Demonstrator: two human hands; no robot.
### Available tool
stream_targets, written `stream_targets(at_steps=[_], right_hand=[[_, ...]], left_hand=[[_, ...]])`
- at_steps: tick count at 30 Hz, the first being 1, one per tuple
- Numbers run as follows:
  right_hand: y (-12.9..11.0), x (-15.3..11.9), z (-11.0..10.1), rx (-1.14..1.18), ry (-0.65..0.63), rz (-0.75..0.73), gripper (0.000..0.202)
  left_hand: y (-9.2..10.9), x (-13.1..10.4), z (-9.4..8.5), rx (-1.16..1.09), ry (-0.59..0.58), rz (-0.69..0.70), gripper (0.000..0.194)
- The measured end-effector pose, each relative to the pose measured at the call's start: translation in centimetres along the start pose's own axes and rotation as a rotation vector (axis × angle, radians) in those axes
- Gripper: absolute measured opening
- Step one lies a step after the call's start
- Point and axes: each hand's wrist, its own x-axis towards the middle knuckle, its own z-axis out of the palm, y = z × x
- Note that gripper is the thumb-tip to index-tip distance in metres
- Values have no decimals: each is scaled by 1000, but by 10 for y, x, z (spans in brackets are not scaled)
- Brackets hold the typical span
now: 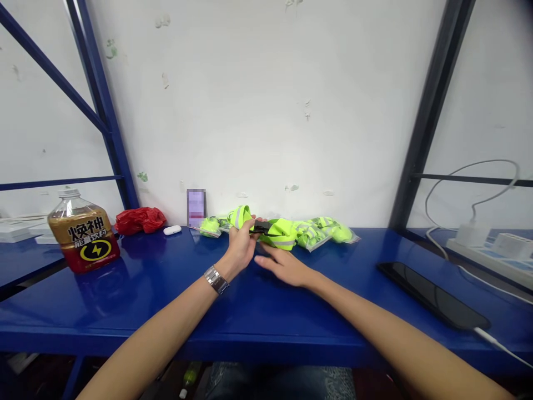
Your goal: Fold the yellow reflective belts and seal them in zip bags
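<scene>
A neon yellow strap (284, 232) with grey reflective stripes and a black buckle (261, 226) is at the middle of the blue table. My left hand (241, 244), with a metal watch on its wrist, is closed on the strap beside the buckle. Just right of it, my right hand (285, 265) has its thumb apart from the fingers and lies by the strap's lower edge; its fingertips are partly hidden. Behind and to the right lie bagged neon straps (310, 234), and a smaller bagged bundle (210, 226) rests to the left.
On the left of the table (166, 300) stand a large drink bottle (85, 230), a red plastic bag (141, 220) and a white case (172, 229). A phone (196, 208) leans on the wall. Another phone (433, 294) and a power strip (495, 253) with cables are at right.
</scene>
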Motion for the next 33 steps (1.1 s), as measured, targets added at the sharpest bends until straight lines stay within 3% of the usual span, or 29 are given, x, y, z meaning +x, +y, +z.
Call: stream_targets(at_steps=[3, 6, 11, 16, 18, 21, 27, 33], right_hand=[[8, 8, -1, 658, 127, 182, 48], [10, 11, -3, 1010, 323, 237, 45], [12, 9, -4, 1004, 634, 256, 41], [21, 9, -6, 826, 801, 293, 35], [26, 9, -7, 686, 790, 298, 25], [32, 7, -7, 382, 673, 314, 8], [30, 3, -7, -95, 441, 221, 14], [16, -2, -6, -253, 225, 211, 20]], left_hand=[[-4, -6, -1, 53, -44, -42, 25], [-8, -11, -2, 155, -105, -69, 26], [-14, -11, -10, 365, -190, -76, 24], [-17, -4, -27, 807, -260, 210, 13], [-15, -3, -33, 1010, -339, 276, 10], [-13, -5, -40, 1206, -445, 321, 11], [-18, -10, -45, 1565, -604, 375, 16], [-20, -16, -44, 1759, -734, 344, 11]])
